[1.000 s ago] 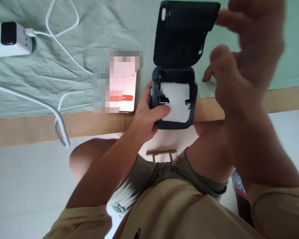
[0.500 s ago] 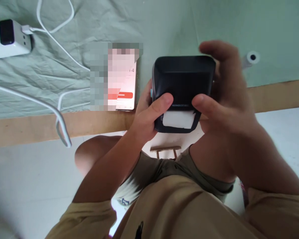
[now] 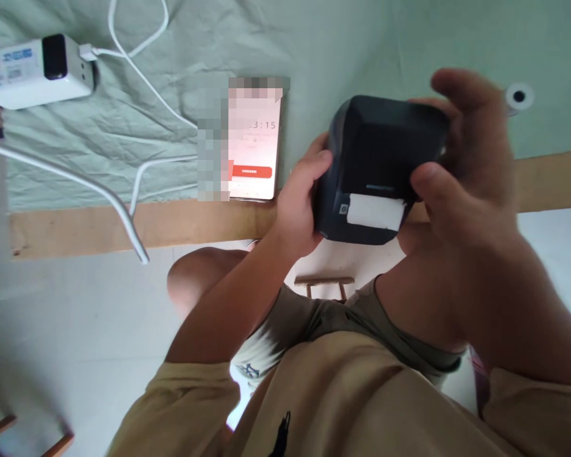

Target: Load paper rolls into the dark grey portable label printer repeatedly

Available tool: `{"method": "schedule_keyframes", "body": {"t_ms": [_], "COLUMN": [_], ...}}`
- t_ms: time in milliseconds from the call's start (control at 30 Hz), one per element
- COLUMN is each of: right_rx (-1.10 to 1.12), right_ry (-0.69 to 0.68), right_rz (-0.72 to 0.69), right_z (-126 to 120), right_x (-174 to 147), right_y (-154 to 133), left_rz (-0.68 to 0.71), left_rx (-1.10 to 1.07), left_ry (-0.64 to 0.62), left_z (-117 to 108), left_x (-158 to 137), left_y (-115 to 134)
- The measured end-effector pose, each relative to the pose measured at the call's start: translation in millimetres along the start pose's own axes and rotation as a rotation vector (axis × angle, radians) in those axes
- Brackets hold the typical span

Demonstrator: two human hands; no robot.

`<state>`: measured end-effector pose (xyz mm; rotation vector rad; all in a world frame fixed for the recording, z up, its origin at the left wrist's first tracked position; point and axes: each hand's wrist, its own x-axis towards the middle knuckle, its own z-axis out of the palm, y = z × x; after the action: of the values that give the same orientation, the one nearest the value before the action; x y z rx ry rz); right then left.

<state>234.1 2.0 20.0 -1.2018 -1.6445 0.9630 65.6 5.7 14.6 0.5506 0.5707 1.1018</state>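
A black portable label printer (image 3: pixel 390 149) is held up over the table's front edge, tilted so that its left side shows. White paper (image 3: pixel 377 212) pokes out of the slot low on its face. My left hand (image 3: pixel 301 203) is closed round its left side, the thumb lying along the edge. On the right side, my right hand (image 3: pixel 476 158) grips it with the thumb on the front face. One finger of that hand is raised off the top corner, and the others are partly hidden behind the printer.
Left of the printer a lit phone (image 3: pixel 254 143), partly pixelated, lies on the green cloth (image 3: pixel 323 38). A white power strip (image 3: pixel 42 82) with a white cable (image 3: pixel 166 117) is at the far left. Behind my right hand stands a white paper roll (image 3: pixel 519 96). The table has a wooden edge (image 3: pixel 209 222).
The printer has turned and tilted, showing its left side. My left thumb has slid from its face to its edge. The whole view has shifted, with things appearing farther right.
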Motion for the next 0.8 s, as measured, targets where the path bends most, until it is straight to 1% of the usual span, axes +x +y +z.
{"method": "schedule_keyframes", "body": {"t_ms": [67,200,400,500,567,633,733,800], "right_rx": [0.050,-0.036,-0.072,-0.091,-0.145,-0.216,-0.342,-0.371], "right_ry": [-0.044,-0.066,-0.081,-0.111,-0.147,-0.181,-0.168,-0.103], "right_rz": [0.007,-0.014,-0.003,0.091,0.168,0.185,0.125,0.110], "right_z": [-3.4,-3.8,3.9,2.1,-0.4,-2.5,-4.2,-5.9], "right_x": [-1.4,-2.6,-3.6,-0.9,2.5,5.3,6.1,5.1], "right_y": [-3.3,-6.1,-18.8,-30.2,-37.1,-42.2,-45.7,-46.7], "left_rz": [-0.009,-0.040,-0.056,-0.060,-0.060,-0.057,-0.047,-0.061], "left_rx": [-0.047,-0.125,-0.104,-0.085,-0.055,-0.063,-0.132,-0.140], "left_ry": [0.026,0.071,0.090,0.108,0.133,0.138,0.121,0.139], "left_z": [-0.8,-4.1,-7.9,-10.2,-12.2,-13.5,-11.6,-7.7], "left_x": [1.2,1.3,0.5,0.8,1.5,2.0,1.2,-0.3], "left_y": [-1.2,-0.8,2.8,0.0,-3.3,-5.6,-3.9,0.3]}}
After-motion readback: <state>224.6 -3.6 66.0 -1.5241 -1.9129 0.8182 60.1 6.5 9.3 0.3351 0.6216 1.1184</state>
